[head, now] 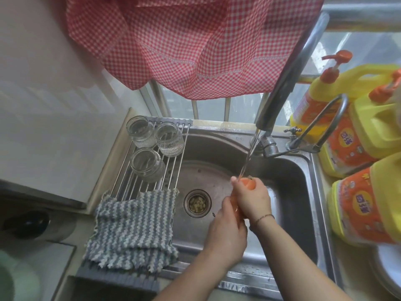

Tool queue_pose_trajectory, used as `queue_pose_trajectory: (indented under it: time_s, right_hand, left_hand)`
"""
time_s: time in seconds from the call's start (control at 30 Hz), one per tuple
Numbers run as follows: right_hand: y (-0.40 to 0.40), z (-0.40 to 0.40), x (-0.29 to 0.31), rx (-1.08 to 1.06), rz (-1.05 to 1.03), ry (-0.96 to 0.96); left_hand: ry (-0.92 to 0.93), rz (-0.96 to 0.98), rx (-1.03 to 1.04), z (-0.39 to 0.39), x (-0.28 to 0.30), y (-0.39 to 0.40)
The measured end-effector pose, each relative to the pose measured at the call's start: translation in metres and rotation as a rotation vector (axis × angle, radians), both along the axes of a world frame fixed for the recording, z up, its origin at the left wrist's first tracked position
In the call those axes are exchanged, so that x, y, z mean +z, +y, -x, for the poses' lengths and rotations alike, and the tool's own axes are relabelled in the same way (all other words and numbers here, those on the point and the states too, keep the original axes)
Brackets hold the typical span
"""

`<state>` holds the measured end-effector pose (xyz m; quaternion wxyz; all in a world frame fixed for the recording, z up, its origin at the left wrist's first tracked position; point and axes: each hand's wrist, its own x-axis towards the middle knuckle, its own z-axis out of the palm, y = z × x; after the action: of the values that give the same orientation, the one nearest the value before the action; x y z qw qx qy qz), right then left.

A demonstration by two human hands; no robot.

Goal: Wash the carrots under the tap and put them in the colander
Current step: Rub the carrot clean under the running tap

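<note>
We see both hands closed around one orange tapered carrot (247,185) held over the stainless steel sink basin (288,177). The right hand (252,198) wraps the carrot's upper, thicker part, fingers curled round it so that only the orange top shows above them. The left hand (227,233) grips the lower part; a strip of orange shows between the two hands, and the tip is hidden in the palm.

The thin stream of running water (249,155) from the dark swivel tap spout (282,83) lands on the carrot's exposed top. We judge the washing step to be in hand, with the carrot not yet delivered.

Relative to the sink basin: the round metal drain strainer (197,204) lies in its floor to the left of the hands; the wire roll-up rack (173,168) spans its left side, carrying three clear glass jars (147,164) and a blue-and-white striped knitted cloth (134,231); yellow detergent bottles (355,211) stand along its right edge.

No colander is identifiable in view, nor are other carrots. The next move, we judge, calls for turning the carrot under the stream, then locating the colander.
</note>
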<state>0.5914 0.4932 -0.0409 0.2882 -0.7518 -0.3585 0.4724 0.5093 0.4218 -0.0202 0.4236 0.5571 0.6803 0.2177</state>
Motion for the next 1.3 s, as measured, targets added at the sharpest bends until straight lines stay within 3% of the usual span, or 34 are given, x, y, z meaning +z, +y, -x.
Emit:
queue_pose_trajectory:
  time_s: [0.13, 0.2, 0.3, 0.4, 0.43, 0.5, 0.6, 0.73, 0.9, 1.1, 1.3]
  right_hand:
    - [0.022, -0.013, -0.005, -0.242, 0.167, 0.175]
    - [0.027, -0.018, -0.001, -0.252, 0.196, 0.275]
    - [0.029, -0.018, 0.007, -0.278, 0.157, 0.609]
    - [0.023, -0.014, 0.017, -0.214, 0.138, 0.862]
    - [0.021, -0.012, 0.019, -0.181, 0.124, 0.885]
    - [0.017, -0.009, 0.021, -0.107, 0.059, 0.81]
    - [0.006, -0.006, 0.022, 0.101, -0.109, 0.505]
    - [-0.011, -0.005, 0.006, 0.27, -0.173, 0.46]
    - [-0.002, 0.0, 0.006, 0.081, -0.286, 0.302]
    - [-0.001, -0.009, 0.018, 0.163, -0.206, 0.535]
    - [0.005, -0.018, 0.025, 0.042, -0.074, 0.843]
  left_hand:
    - [0.386, -0.005, -0.155, -0.002, 0.0, -0.005]
    - [0.372, -0.028, -0.158, 0.001, 0.003, -0.005]
    - [0.059, 0.049, -0.047, 0.008, 0.007, 0.002]
    - [-0.581, 0.36, 0.136, 0.011, 0.014, 0.013]
    - [-0.711, 0.418, 0.16, 0.014, 0.017, 0.015]
    - [-0.806, 0.432, 0.19, 0.018, 0.021, 0.015]
    - [-0.867, 0.421, 0.273, 0.02, 0.017, 0.015]
    - [-0.912, 0.412, 0.342, 0.019, 0.016, 0.019]
    - [-0.863, 0.39, 0.376, 0.003, 0.018, 0.018]
    - [-0.888, 0.394, 0.348, 0.007, 0.017, 0.02]
    - [-0.803, 0.342, 0.299, 0.007, 0.013, 0.022]
